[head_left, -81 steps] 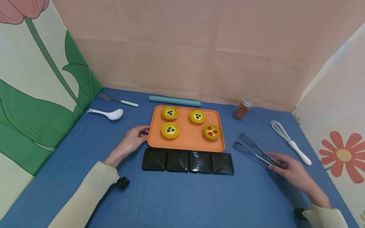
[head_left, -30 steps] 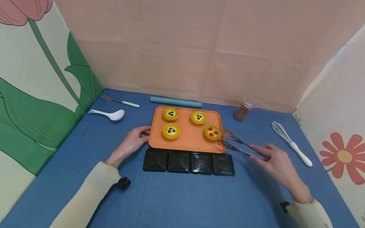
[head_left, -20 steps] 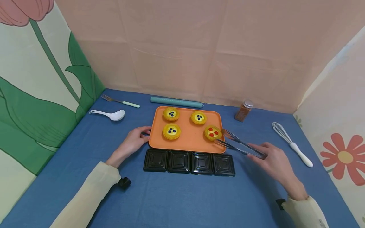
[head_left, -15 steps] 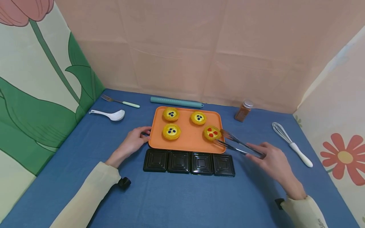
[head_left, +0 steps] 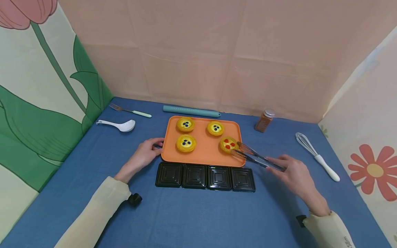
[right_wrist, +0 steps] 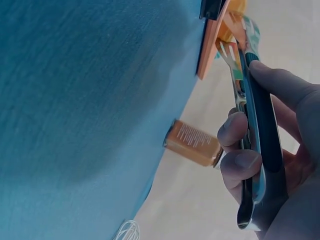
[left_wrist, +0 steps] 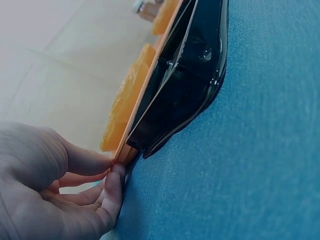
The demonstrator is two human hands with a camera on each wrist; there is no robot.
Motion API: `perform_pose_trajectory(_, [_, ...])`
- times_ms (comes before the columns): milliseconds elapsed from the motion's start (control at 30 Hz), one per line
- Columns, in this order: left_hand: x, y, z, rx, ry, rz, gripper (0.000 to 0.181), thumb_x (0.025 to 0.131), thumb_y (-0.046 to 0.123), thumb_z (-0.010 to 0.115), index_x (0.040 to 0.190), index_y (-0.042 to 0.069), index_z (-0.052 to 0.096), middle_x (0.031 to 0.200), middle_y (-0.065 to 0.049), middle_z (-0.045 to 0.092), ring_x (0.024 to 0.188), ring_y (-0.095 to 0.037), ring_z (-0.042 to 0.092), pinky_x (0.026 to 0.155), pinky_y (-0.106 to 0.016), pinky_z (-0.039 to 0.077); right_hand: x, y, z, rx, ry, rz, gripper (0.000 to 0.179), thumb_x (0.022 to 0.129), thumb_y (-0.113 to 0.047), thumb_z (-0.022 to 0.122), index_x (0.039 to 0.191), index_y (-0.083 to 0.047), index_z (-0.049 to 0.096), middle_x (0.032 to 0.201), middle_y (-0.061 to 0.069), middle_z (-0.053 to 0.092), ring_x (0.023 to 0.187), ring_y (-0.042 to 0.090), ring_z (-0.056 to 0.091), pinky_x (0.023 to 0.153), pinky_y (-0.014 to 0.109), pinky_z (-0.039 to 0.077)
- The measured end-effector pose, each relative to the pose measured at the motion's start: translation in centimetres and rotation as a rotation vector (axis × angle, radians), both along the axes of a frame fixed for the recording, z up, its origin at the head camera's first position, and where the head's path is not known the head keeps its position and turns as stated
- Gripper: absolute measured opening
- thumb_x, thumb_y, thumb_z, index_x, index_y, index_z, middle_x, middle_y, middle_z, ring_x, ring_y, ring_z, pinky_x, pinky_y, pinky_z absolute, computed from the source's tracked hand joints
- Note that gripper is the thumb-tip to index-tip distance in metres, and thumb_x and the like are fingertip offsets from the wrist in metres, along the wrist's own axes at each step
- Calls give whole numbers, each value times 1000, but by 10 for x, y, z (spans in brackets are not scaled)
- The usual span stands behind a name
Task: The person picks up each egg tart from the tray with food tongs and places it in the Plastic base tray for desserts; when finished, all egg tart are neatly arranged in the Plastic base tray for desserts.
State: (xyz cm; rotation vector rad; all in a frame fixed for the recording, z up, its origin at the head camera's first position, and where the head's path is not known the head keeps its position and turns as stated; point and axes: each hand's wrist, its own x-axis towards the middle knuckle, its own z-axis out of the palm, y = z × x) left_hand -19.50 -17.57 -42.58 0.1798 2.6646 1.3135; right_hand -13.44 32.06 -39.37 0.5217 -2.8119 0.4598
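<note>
My left hand (head_left: 144,151) pinches the left rim of an orange tray (head_left: 207,151); in the left wrist view the thumb lies above the rim, fingertips below. Three tarts with blue dots, one of them the front-left tart (head_left: 186,143), sit on the tray. A tart with red pieces (head_left: 228,144) lies at its right. My right hand (head_left: 293,175) grips metal tongs (head_left: 255,159), whose tips reach over the tray's right edge to that red-topped tart. One tip is at its right side, the other at its front; whether they press it I cannot tell.
A black four-sided-cell plastic tray (head_left: 194,175) lies along the orange tray's front edge. Behind is a teal rolling pin (head_left: 191,111). A fork (head_left: 130,110) and white spoon (head_left: 119,125) lie left; a spice jar (head_left: 264,120) and whisk (head_left: 317,156) stand and lie right.
My right hand has moved left, bringing the tongs from the cloth to the red-topped tart. The tongs' arms have drawn closer together and the tart has shifted slightly left. My left hand stays put.
</note>
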Motion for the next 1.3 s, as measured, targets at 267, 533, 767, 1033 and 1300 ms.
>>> perform_pose_trajectory(267, [1, 2, 2, -3, -10, 8, 47, 102, 6, 57, 148, -1, 48, 127, -19, 57, 100, -30, 59, 88, -41, 48, 2, -2, 1, -34, 6, -1, 35, 85, -19, 83, 118, -9, 77, 90, 1, 65, 58, 6, 45, 45, 26, 35])
perform_pose_trajectory(533, [0, 3, 2, 1, -4, 5, 47, 102, 6, 57, 147, -2, 48, 127, -19, 57, 100, -30, 60, 87, -41, 48, 7, -1, -1, -45, 36, 7, 34, 84, -19, 84, 118, -11, 78, 89, -1, 64, 56, 3, 44, 45, 25, 35])
perform_pose_trajectory(767, [1, 2, 2, 23, 11, -15, 46, 102, 4, 56, 147, -5, 47, 126, -22, 57, 101, -30, 61, 88, -43, 49, 16, 2, 1, -59, 57, -3, 34, 83, -19, 84, 116, -13, 79, 92, -1, 66, 60, 3, 51, 47, 25, 37])
perform_pose_trajectory(1033, [1, 1, 1, 28, 20, -21, 46, 102, 4, 56, 147, -5, 48, 126, -21, 57, 101, -30, 62, 88, -43, 48, 34, 7, 3, -84, 86, -20, 34, 81, -15, 85, 115, -14, 79, 92, -4, 67, 63, 2, 52, 48, 25, 40])
perform_pose_trajectory(1300, [1, 0, 2, 28, 14, -19, 46, 102, 5, 56, 147, -4, 47, 127, -21, 57, 102, -30, 62, 90, -44, 48, 63, 10, 10, -95, 55, -96, 37, 79, -15, 87, 115, -16, 80, 90, -7, 65, 64, 0, 53, 49, 23, 44])
